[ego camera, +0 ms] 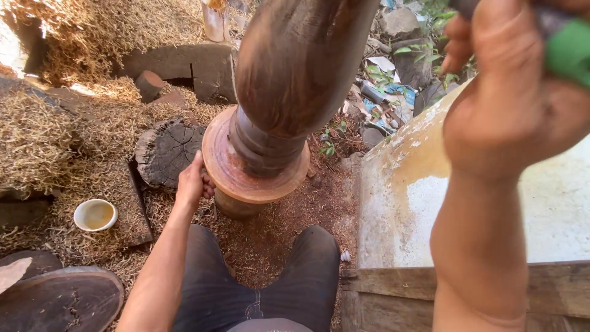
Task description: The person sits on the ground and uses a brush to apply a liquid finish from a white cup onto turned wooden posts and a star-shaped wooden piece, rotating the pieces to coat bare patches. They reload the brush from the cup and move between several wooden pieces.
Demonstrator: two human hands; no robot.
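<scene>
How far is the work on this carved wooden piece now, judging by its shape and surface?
Done, it seems: the wooden piece already has a turned column, rings and a round flange, and wood shavings cover the ground. In hand: the left hand grips the flange edge; the right hand is raised, holding a green-handled tool. Left: probably finer finishing; the surface looks dull and uneven.

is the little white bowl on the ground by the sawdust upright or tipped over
Upright. The white bowl sits on its base among the wood shavings, its round rim facing up, with the yellowish inside visible. Whether that is liquid or just staining, I cannot tell.
</scene>
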